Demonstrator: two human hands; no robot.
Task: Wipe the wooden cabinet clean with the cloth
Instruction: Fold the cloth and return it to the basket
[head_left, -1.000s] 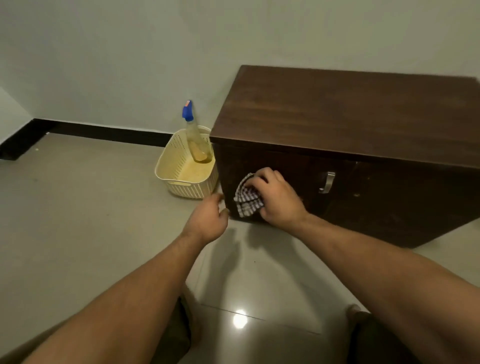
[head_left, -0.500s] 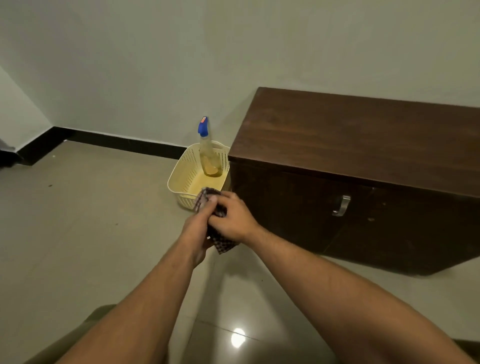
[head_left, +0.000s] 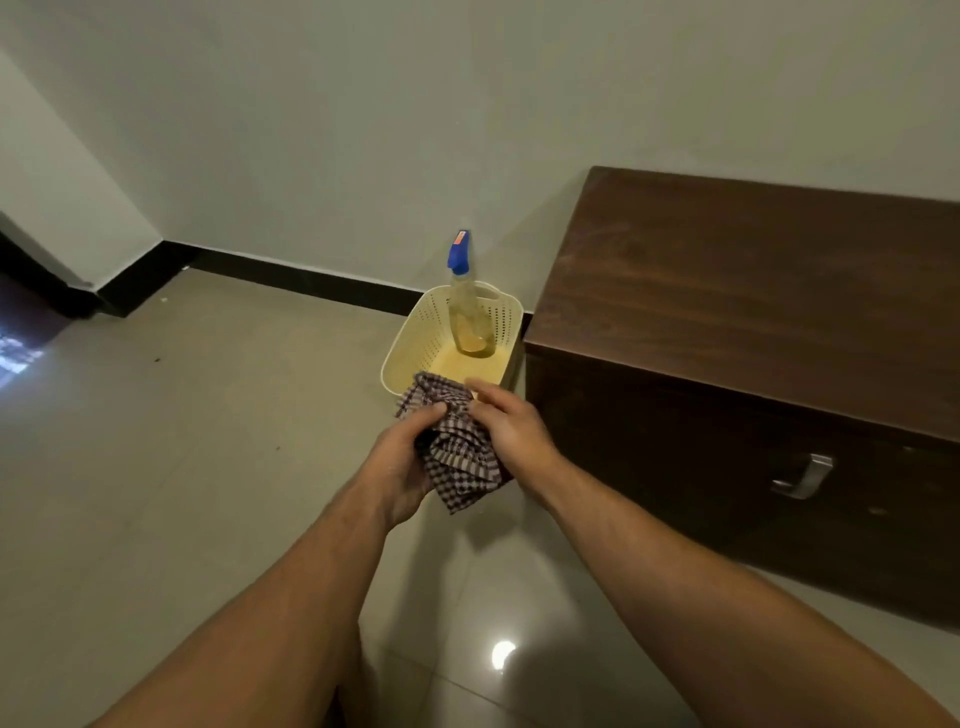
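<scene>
Both bare forearms reach forward; the left hand (head_left: 400, 465) and right hand (head_left: 511, 431) have their fingers closed around the crumpled brown checked cloth (head_left: 457, 447), held above the tiled floor (head_left: 156, 493). A second ago it pressed the dark wooden cabinet (head_left: 727, 364) front; now it is clear of that, before the cream perforated plastic basket (head_left: 415, 338).

Both bare arms reach forward. The left hand (head_left: 397, 465) and the right hand (head_left: 511, 431) are close together, fingers curled around the checked cloth (head_left: 457, 449) held between them.
</scene>
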